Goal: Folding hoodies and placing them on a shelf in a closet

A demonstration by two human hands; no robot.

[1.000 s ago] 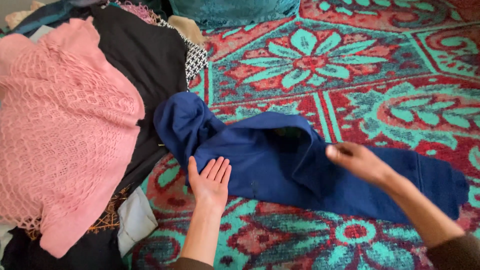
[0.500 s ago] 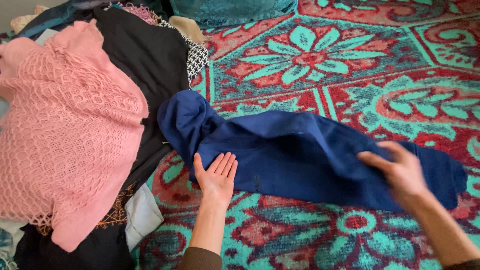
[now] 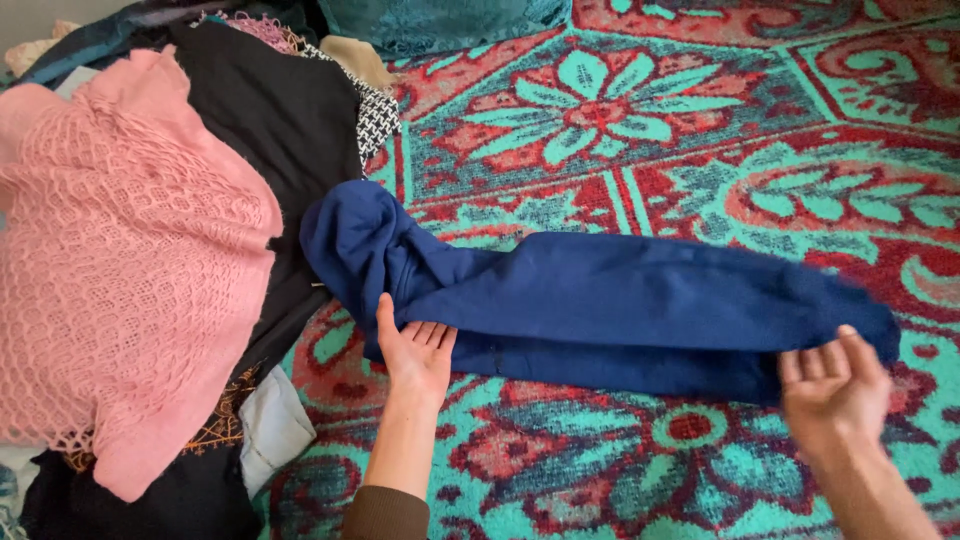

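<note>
A dark blue garment point(image 3: 620, 300) lies stretched out left to right on the patterned carpet, its left end bunched into a rounded lump. My left hand point(image 3: 415, 352) is palm up at the garment's lower left edge, fingertips slipped under the cloth and thumb lying against it. At the lower right corner of the garment, my right hand point(image 3: 835, 385) has its fingers curled at the hem. Both forearms come in from the bottom of the view, in brown sleeves.
A heap of clothes fills the left side: a pink open-knit piece point(image 3: 120, 260) on top, black cloth point(image 3: 280, 110) behind it, a black-and-white checked piece point(image 3: 378, 115) and a pale blue item point(image 3: 268, 425). A red and turquoise flowered carpet point(image 3: 620, 110) covers the floor.
My right hand swept rightward along the blue garment to its far lower corner, flattening the raised fold. My left hand's fingers slid under the left edge.
</note>
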